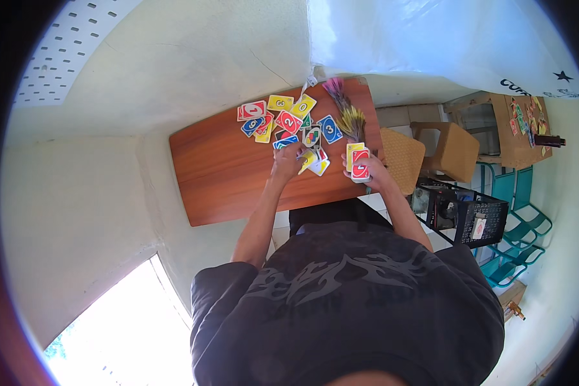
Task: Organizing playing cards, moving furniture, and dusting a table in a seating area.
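Uno cards lie in a loose, overlapping spread on the brown wooden table (212, 169). My left hand (285, 163) is at the near side of this spread, its fingers touching a yellow card (308, 160) and close to a blue card (285, 142); whether it grips one is unclear. My right hand (375, 172) holds a stack of cards (360, 166), a red one uppermost and a yellow one jutting out to the left. Face up in the spread are a wild card (312, 137), a blue three (329, 129), a red two (288, 122) and a yellow zero (303, 106).
Dried flowers (350, 118), pink and yellow, lie beyond my right hand. Right of the table are tan woven-pattern plastic stools (446, 149), a black crate rack (482, 222) and green chairs (516, 231). Another table (511, 144) bears more cards and a dark bottle (550, 141). A wall borders the far edge.
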### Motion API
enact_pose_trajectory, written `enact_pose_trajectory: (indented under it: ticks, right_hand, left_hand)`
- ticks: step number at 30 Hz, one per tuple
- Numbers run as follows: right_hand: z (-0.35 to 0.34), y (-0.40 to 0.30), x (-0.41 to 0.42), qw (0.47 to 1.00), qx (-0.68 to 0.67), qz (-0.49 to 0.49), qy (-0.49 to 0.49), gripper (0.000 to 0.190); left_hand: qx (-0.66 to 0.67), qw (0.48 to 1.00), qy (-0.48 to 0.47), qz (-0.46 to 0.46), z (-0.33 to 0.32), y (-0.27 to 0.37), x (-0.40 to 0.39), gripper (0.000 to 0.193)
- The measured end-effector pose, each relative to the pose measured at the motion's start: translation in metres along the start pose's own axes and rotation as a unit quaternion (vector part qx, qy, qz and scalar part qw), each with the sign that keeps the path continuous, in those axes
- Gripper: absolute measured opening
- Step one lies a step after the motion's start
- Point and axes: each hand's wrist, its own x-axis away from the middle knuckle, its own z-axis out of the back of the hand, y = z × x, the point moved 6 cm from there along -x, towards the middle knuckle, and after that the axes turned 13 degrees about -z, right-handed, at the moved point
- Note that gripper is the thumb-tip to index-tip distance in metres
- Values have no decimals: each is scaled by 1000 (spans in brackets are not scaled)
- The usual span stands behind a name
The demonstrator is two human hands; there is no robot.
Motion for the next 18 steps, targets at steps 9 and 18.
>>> enact_pose_trajectory:
  ticks: [9, 18]
  right_hand:
    - [-5, 2, -3, 1000, 3, -10, 23, 50]
    - [-3, 5, -2, 997, 47, 16, 54, 42]
  left_hand:
    - [-42, 964, 261, 5, -4, -15, -24, 29]
    - [-25, 979, 169, 110, -13, 21, -29, 34]
